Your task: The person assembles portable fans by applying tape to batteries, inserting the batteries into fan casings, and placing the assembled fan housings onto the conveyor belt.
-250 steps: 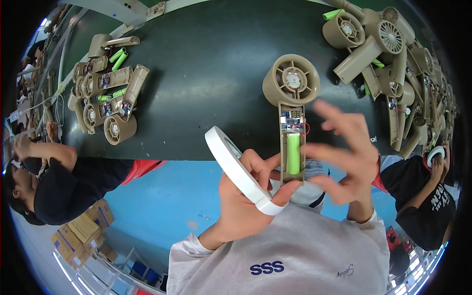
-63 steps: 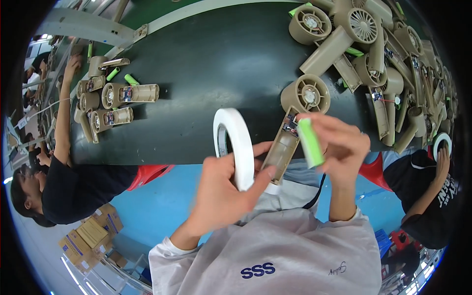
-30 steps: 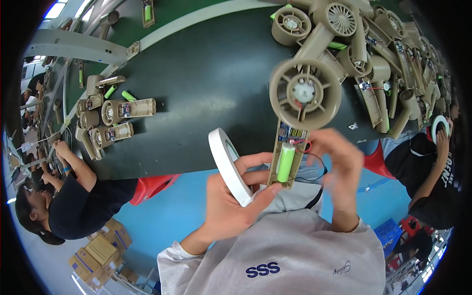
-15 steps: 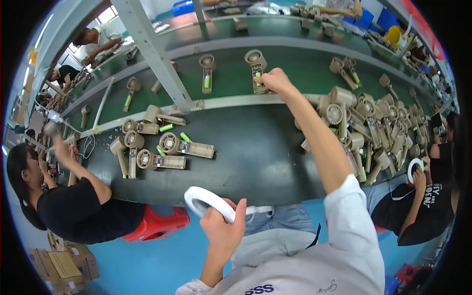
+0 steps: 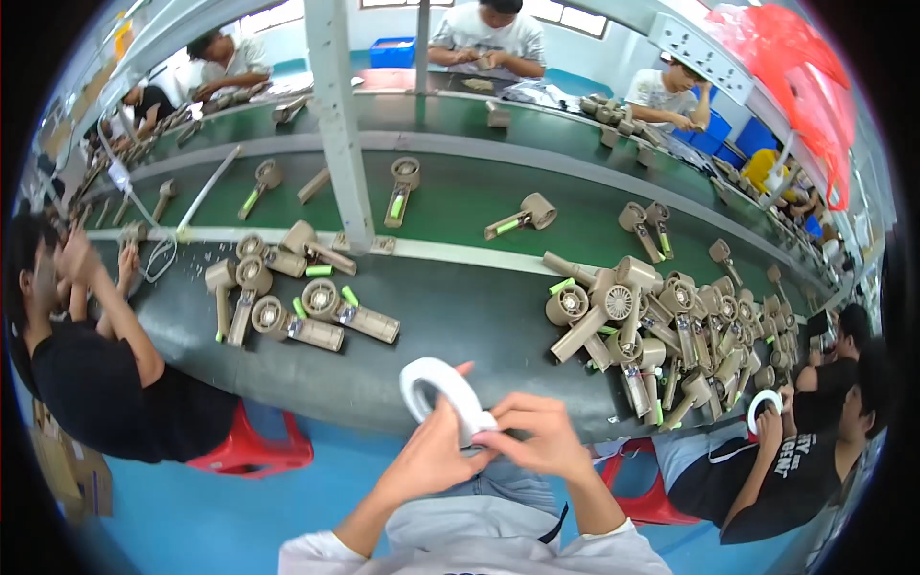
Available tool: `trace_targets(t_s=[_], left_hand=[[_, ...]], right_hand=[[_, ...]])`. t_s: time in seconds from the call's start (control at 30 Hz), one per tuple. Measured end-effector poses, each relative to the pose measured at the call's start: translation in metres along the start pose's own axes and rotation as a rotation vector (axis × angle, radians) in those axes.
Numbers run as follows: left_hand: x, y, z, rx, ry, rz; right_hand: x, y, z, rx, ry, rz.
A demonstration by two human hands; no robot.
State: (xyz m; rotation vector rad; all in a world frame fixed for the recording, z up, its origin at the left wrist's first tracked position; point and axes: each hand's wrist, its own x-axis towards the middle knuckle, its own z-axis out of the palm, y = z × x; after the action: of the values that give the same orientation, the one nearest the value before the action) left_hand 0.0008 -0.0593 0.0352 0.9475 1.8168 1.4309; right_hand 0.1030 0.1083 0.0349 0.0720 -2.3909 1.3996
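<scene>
My left hand is closed around a roll of white tape, held upright in front of my body at the bench's near edge. At the roll's right side my right hand pinches the tape's end between thumb and fingertips. Beyond both hands, on the green belt, lies a beige handheld fan with its handle uncovered and a green battery cell showing. To the left of my hands several similar fans rest on the dark bench, with loose green cells among them.
A large heap of handheld fans covers the bench at the right. A metal post rises from the rail between bench and belt. Co-workers sit close by on the left and right; others work across the belt.
My right hand has come back from the fan on the belt to the tape roll. That fan now lies turned sideways. The view has tilted up, showing more of the far side.
</scene>
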Motion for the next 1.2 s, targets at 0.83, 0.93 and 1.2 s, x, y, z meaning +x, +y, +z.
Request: trace_targets(t_s=[0.83,0.93,1.2], left_hand=[[0.044,-0.008,0.043,-0.376,0.590,0.507],[0.018,-0.008,0.040,-0.284,0.665,0.482],[-0.037,-0.026,0.028,-0.205,0.775,0.334]], right_hand=[[0.143,0.274,-0.382,-1.073,0.041,0.521],[0.146,0.315,-0.351,-1.052,0.137,0.596],[0.156,0.175,-0.330,-0.134,0.412,0.347]])
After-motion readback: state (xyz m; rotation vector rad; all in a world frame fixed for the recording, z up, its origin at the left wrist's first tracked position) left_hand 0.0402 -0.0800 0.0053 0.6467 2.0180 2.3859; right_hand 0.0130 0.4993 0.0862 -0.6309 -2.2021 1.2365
